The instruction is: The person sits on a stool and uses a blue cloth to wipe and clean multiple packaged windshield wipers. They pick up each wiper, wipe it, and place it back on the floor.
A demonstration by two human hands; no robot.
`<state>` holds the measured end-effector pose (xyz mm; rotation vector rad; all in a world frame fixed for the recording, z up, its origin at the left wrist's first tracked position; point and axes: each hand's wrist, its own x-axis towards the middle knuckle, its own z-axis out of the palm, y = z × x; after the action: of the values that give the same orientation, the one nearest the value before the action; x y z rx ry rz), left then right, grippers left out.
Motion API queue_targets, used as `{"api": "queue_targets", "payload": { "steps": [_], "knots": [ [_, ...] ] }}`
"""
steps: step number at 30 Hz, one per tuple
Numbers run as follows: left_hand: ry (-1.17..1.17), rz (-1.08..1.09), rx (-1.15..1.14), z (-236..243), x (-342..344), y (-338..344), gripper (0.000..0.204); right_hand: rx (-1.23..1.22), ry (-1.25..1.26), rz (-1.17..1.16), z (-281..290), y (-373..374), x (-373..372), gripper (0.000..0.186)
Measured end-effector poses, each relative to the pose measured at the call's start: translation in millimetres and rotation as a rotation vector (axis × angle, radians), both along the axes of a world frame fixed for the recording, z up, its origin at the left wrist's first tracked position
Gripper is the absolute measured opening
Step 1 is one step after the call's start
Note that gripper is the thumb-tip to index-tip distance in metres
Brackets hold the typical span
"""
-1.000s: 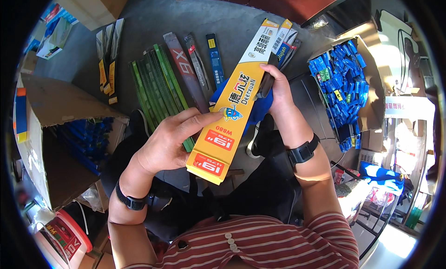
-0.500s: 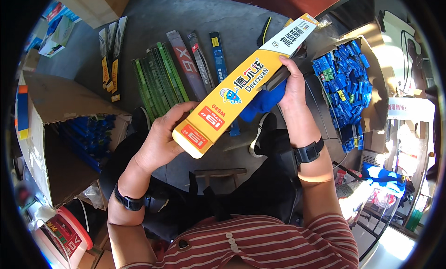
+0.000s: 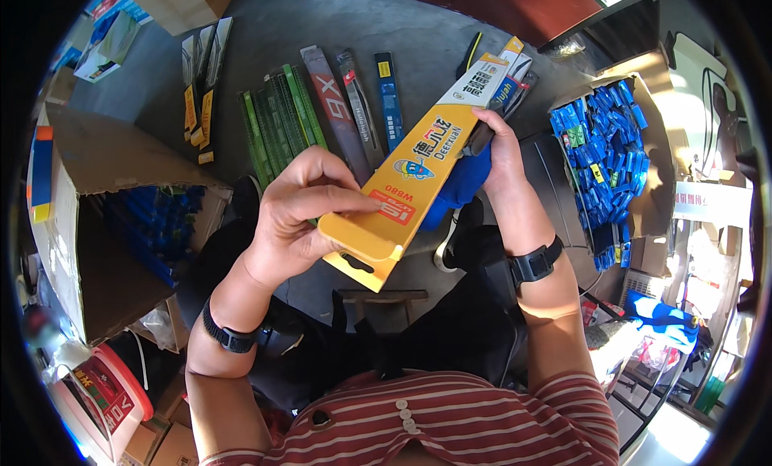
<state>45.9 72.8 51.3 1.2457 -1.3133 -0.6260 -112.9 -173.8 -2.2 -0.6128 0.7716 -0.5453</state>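
A long yellow-and-white wiper blade box (image 3: pixel 441 120) slants across in front of me, its near end toward my left side. At that end a folded yellow flap (image 3: pixel 362 236) sticks out, above a tab with a dark hang slot (image 3: pixel 378 273). My left hand (image 3: pixel 299 213) is closed on this near end, thumb and fingers at the flap. Farther up, my right hand (image 3: pixel 505 156) grips the box's right edge, thumb on the front face. Behind the box, by that hand, hangs a blue cloth-like thing (image 3: pixel 466 180); its full shape is hidden.
Long green boxes (image 3: pixel 281 116), a grey box (image 3: pixel 334 104) and a blue box (image 3: pixel 388 96) lie on the floor ahead. Yellow-and-black boxes (image 3: pixel 205 80) lie farther left. An open carton (image 3: pixel 121 156) stands left; another carton (image 3: pixel 655 136) with many blue packets stands right.
My left hand has moved from the box's near corner onto its end flap. The near end, shut before, now shows its flap and slotted tab. The box has tilted steeper.
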Motion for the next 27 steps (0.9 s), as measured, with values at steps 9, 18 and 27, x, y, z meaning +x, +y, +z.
{"api": "queue_targets", "payload": {
  "steps": [9,18,27],
  "knots": [
    [0.128,-0.150,0.005,13.6,0.0,-7.1,0.048,0.074,0.037,0.028,3.2,-1.2,-0.5,0.042],
    [-0.205,-0.114,-0.024,16.8,1.7,-4.1,0.043,0.046,-0.004,0.034,-8.9,-8.3,-2.4,0.043],
    [-0.225,-0.125,0.115,19.8,-11.7,-3.0,0.056,0.070,0.024,-0.037,-2.8,-4.8,-0.3,0.042]
  ]
}}
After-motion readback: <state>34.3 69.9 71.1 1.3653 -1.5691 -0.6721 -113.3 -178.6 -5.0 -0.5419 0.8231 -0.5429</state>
